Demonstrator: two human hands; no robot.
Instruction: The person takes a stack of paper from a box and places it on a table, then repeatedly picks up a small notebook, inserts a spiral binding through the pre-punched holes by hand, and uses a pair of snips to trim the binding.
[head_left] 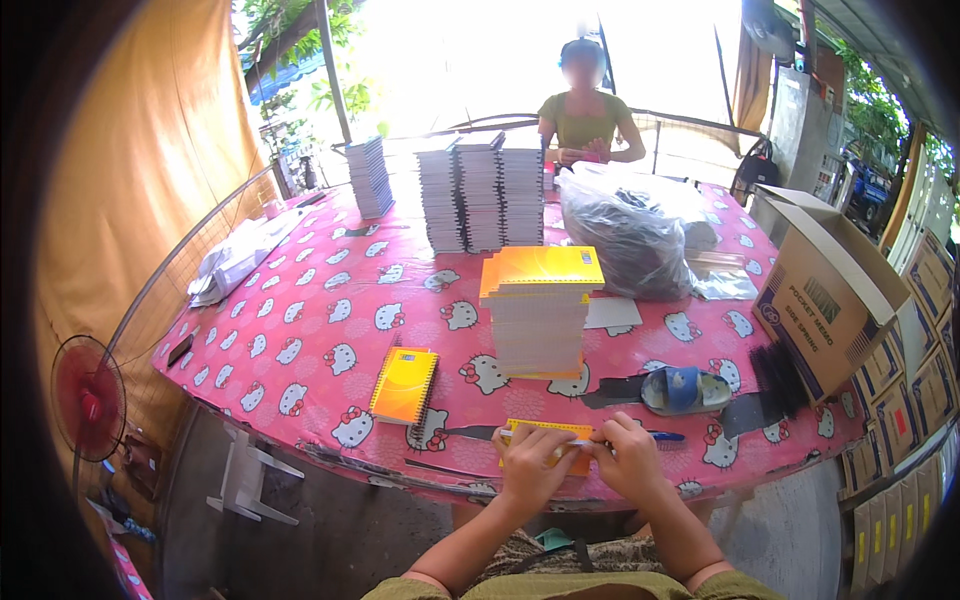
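At the near edge of the table both of my hands work on a small orange-yellow notebook point(522, 427) lying flat. My left hand point(535, 465) bends its fingers over the left part, and my right hand point(630, 460) pinches along the same upper edge from the right. A thin pale strip shows between the fingertips; its kind cannot be made out, and my fingers hide much of the cover. Left of my hands rests a short pile of yellow spiral notebooks point(404, 384). Straight ahead rises a tall stack of yellow-covered notebooks point(543, 325). A blue pen point(666, 436) lies beside my right hand.
Tall stacks of spiral-bound books point(482, 195) and a plastic bag point(625, 235) stand farther back. To the right are a blue slipper point(686, 390), black spiral wires point(777, 378) and an open carton point(830, 310). A person point(588, 115) is across the table; a fan point(88, 400) stands left.
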